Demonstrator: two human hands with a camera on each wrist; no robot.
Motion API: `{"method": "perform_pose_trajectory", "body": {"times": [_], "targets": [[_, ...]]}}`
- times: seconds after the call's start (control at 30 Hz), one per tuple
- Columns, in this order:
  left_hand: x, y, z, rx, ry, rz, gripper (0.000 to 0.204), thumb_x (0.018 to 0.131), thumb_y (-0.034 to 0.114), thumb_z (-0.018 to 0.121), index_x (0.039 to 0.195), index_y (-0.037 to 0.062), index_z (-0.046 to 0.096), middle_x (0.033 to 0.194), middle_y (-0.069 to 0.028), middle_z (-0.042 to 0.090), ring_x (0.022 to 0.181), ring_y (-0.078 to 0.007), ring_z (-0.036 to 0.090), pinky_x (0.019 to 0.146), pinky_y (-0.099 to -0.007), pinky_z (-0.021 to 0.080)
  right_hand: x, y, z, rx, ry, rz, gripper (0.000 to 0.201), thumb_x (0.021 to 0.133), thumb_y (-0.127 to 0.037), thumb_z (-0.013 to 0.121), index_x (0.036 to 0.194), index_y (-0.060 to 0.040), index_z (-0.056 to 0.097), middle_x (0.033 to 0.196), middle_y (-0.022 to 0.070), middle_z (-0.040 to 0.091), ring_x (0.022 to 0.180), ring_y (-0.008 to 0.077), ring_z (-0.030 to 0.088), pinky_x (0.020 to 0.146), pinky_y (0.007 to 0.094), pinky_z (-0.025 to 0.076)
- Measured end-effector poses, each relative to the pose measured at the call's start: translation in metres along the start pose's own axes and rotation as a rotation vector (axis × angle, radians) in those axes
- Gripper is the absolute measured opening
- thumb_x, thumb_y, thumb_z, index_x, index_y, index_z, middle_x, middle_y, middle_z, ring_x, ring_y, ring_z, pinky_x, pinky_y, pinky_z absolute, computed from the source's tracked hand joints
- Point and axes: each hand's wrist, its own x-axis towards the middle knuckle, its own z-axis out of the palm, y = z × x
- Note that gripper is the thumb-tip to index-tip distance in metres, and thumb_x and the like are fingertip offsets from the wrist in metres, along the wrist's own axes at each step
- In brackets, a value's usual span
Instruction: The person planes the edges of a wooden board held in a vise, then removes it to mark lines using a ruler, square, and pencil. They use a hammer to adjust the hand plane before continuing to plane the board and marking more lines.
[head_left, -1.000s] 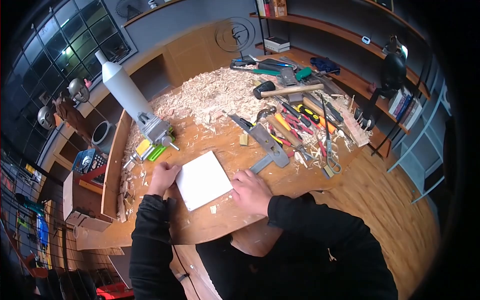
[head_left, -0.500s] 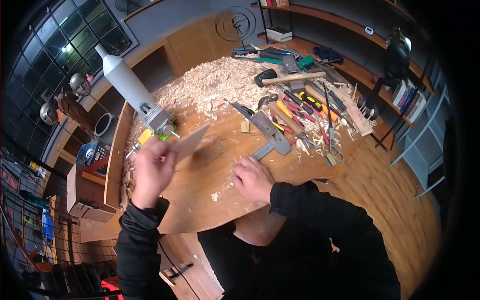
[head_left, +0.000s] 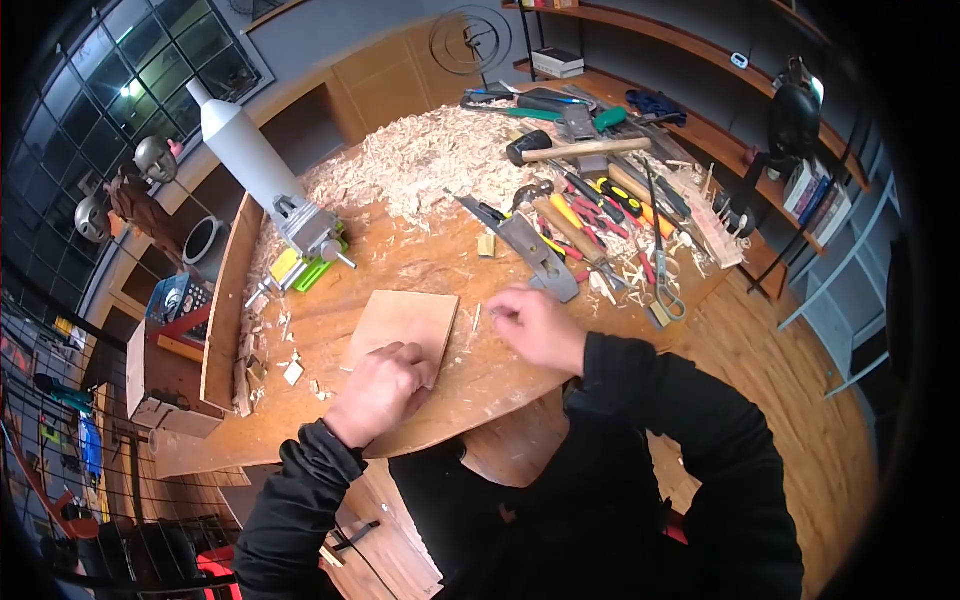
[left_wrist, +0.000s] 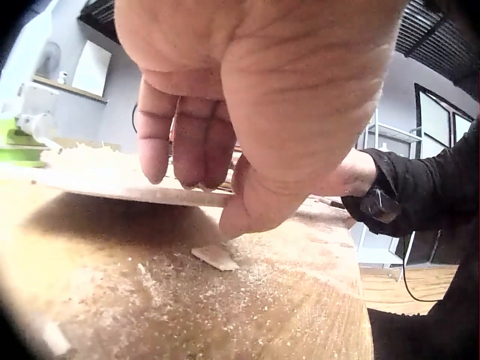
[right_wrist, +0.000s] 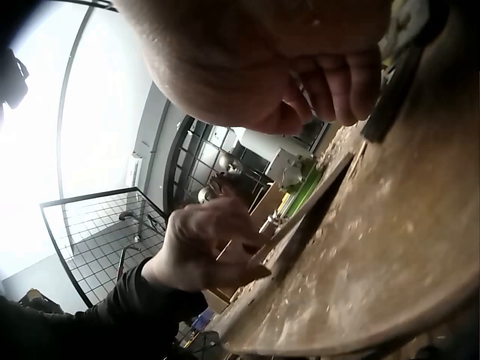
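Observation:
A thin square board (head_left: 404, 322) lies tan side up, low over the wooden table. My left hand (head_left: 378, 396) pinches its near edge; in the left wrist view, the fingers of that hand (left_wrist: 255, 97) are above the board (left_wrist: 142, 189) and the thumb is at its edge, with a dark gap beneath. To the right, my right hand (head_left: 541, 328) hovers beside the metal plane (head_left: 540, 256), apart from the board. In the right wrist view its fingers (right_wrist: 341, 86) are loosely curled and nothing shows in them.
Wood shavings (head_left: 420, 165) cover the table's back. Pliers, a mallet (head_left: 585, 150), scissors (head_left: 663, 290) and other tools crowd the right side. A grey cylindrical tool (head_left: 250, 155) stands at the back left by a wooden side panel (head_left: 228, 310). A small wood block (head_left: 486, 246) lies near the plane.
My left hand has lifted the board, turned it from its white side to its tan side and lowered it toward the table. My right hand has moved right and up from the tabletop.

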Motion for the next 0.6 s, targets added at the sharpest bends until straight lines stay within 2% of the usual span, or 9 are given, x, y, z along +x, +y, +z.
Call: {"method": "perform_pose_trajectory", "body": {"times": [0.03, 0.17, 0.23, 0.27, 0.33, 0.37, 0.4, 0.47, 0.6], "targets": [[-0.002, -0.001, 0.001, -0.015, -0.015, -0.011, 0.014, 0.076, 0.010, 0.077, 0.086, 0.0051, 0.068, 0.089, -0.0124, 0.063, 0.087, -0.0346, 0.067, 0.079, -0.0451, 0.057, 0.002, 0.019, -0.004, -0.040, 0.001, -0.010, 0.018, 0.095, -0.009, 0.070, 0.110, 0.0015, 0.073, 0.093, 0.0128, 0.071, 0.085, 0.0231, 0.072, 0.076, 0.0351, 0.055], [-0.005, -0.012, 0.003, -0.059, -0.069, -0.051, 0.024, 0.075, 0.015, 0.085, 0.091, 0.0033, 0.072, 0.089, -0.0124, 0.064, 0.088, -0.0343, 0.067, 0.076, -0.0445, 0.057, 0.006, 0.024, -0.040, -0.025, 0.066, 0.055, 0.019, 0.094, -0.012, 0.071, 0.106, 0.0016, 0.073, 0.100, 0.0162, 0.071, 0.088, 0.0263, 0.073, 0.076, 0.0374, 0.056], [-0.005, -0.025, 0.003, -0.147, -0.102, -0.245, 0.045, 0.071, 0.028, 0.093, 0.097, -0.0021, 0.072, 0.100, -0.0194, 0.068, 0.095, -0.0383, 0.070, 0.081, -0.0447, 0.058, 0.004, 0.035, -0.048, 0.071, 0.108, 0.091, 0.019, 0.093, -0.010, 0.073, 0.108, 0.0024, 0.073, 0.098, 0.0137, 0.070, 0.088, 0.0228, 0.072, 0.075, 0.0350, 0.056], [-0.004, -0.031, 0.002, -0.150, -0.100, -0.248, 0.045, 0.071, 0.028, 0.093, 0.097, -0.0021, 0.072, 0.100, -0.0194, 0.068, 0.095, -0.0383, 0.070, 0.081, -0.0447, 0.058, 0.003, 0.036, -0.051, 0.070, 0.104, 0.091, 0.019, 0.093, -0.010, 0.073, 0.108, 0.0024, 0.073, 0.098, 0.0137, 0.070, 0.088, 0.0228, 0.072, 0.075, 0.0350, 0.056], [-0.002, -0.043, 0.000, -0.093, -0.008, -0.380, 0.078, 0.065, 0.043, 0.096, 0.124, -0.0026, 0.070, 0.127, -0.0232, 0.067, 0.116, -0.0421, 0.066, 0.100, -0.0459, 0.055, -0.001, 0.035, -0.059, 0.025, 0.138, 0.109, 0.020, 0.093, -0.009, 0.073, 0.108, 0.0034, 0.072, 0.099, 0.0135, 0.071, 0.087, 0.0229, 0.072, 0.075, 0.0341, 0.056], [-0.002, -0.049, 0.002, -0.066, -0.040, -0.418, 0.107, 0.064, 0.053, 0.096, 0.144, -0.0045, 0.057, 0.147, -0.0304, 0.055, 0.136, -0.0465, 0.054, 0.114, -0.0478, 0.047, -0.002, 0.044, -0.060, 0.042, 0.138, 0.123, 0.019, 0.093, -0.009, 0.073, 0.108, 0.0035, 0.072, 0.100, 0.0132, 0.071, 0.086, 0.0228, 0.072, 0.074, 0.0341, 0.056], [-0.002, -0.056, 0.006, -0.067, -0.038, -0.420, 0.107, 0.064, 0.053, 0.096, 0.144, -0.0045, 0.057, 0.147, -0.0304, 0.055, 0.136, -0.0465, 0.054, 0.114, -0.0478, 0.047, -0.003, 0.047, -0.063, 0.041, 0.136, 0.122, 0.019, 0.093, -0.009, 0.073, 0.108, 0.0035, 0.072, 0.100, 0.0132, 0.071, 0.086, 0.0228, 0.072, 0.074, 0.0341, 0.056], [-0.003, -0.068, 0.014, -0.047, -0.086, -0.461, 0.122, 0.063, 0.063, 0.094, 0.154, -0.0047, 0.047, 0.158, -0.0331, 0.044, 0.148, -0.0495, 0.042, 0.123, -0.0483, 0.039, -0.008, 0.049, -0.066, 0.020, 0.143, 0.146, 0.019, 0.093, -0.009, 0.073, 0.108, 0.0030, 0.073, 0.101, 0.0129, 0.072, 0.085, 0.0227, 0.072, 0.075, 0.0336, 0.056], [0.005, -0.081, 0.026, -0.083, -0.101, -0.520, 0.130, 0.062, 0.070, 0.091, 0.158, -0.0015, 0.043, 0.163, -0.0333, 0.038, 0.152, -0.0512, 0.035, 0.125, -0.0490, 0.034, -0.019, 0.046, -0.067, -0.029, 0.147, 0.167, 0.019, 0.092, -0.009, 0.074, 0.108, 0.0023, 0.073, 0.100, 0.0121, 0.071, 0.085, 0.0226, 0.072, 0.075, 0.0331, 0.056]]}}
